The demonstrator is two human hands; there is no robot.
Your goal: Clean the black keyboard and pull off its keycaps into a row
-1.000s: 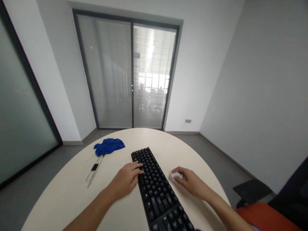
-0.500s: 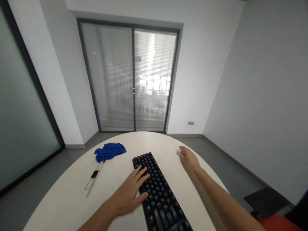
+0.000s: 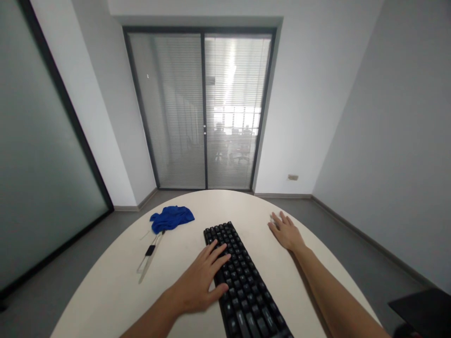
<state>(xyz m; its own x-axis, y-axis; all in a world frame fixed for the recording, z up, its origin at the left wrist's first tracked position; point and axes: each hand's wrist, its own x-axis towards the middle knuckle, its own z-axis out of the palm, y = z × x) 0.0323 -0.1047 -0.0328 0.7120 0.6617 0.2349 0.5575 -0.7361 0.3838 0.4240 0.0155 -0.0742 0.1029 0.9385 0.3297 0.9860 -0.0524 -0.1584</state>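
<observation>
A black keyboard [image 3: 246,286] lies lengthwise on the round pale table, running away from me. My left hand [image 3: 204,277] rests over its left edge, fingers spread on the keys and thumb out to the side. Right of the keyboard, my right hand [image 3: 286,233] is low at the tabletop, palm down with its fingers apart. A small pale bit shows by its fingertips, too small to name. Left of the keyboard lies a crumpled blue cloth [image 3: 172,218]. Just below it are a thin wire tool with a black block [image 3: 150,250] and a slim pale stick [image 3: 146,270].
The table [image 3: 112,291] has a curved far edge. Beyond it stand a glazed door with blinds [image 3: 176,117] and white walls. A dark flat piece of furniture [image 3: 423,307] is at the lower right, off the table.
My right hand has gone from a pinch at a small pale thing to spread fingers, palm down. The left hand stays on the keyboard. The whole view has shifted slightly.
</observation>
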